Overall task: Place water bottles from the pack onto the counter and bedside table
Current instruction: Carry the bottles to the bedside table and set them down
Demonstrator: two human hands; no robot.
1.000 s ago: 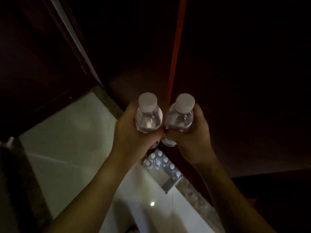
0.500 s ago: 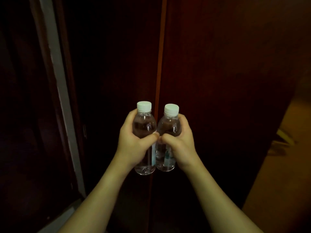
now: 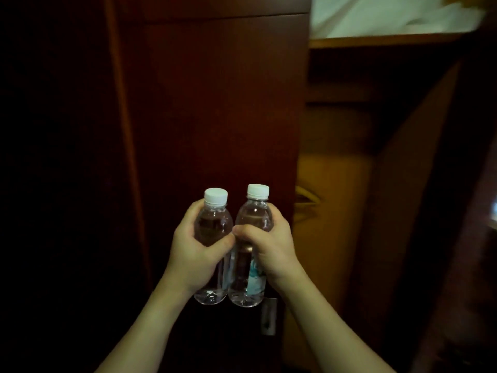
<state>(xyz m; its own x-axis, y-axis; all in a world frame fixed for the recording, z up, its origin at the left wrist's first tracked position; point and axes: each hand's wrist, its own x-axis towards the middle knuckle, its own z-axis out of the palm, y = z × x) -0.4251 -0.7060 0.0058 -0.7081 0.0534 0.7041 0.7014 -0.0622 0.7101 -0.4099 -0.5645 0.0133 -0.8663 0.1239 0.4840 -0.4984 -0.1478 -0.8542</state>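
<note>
Water bottles are held upright, one in each hand, side by side and touching or nearly so in front of the chest; the left bottle [image 3: 213, 232] is gripped around its middle by the left hand [image 3: 197, 251], fingers and thumb curled round it; the right bottle [image 3: 251, 254], with a pale label low on its side, is gripped likewise by the right hand [image 3: 271, 249]; the two thumbs meet between the bottles; both white caps are screwed on. Behind them a dark reddish wooden panel [image 3: 215, 117] is seen; to the right, a lighter wooden surface [image 3: 336, 200]; at upper right, white bedding [image 3: 376, 14].
</note>
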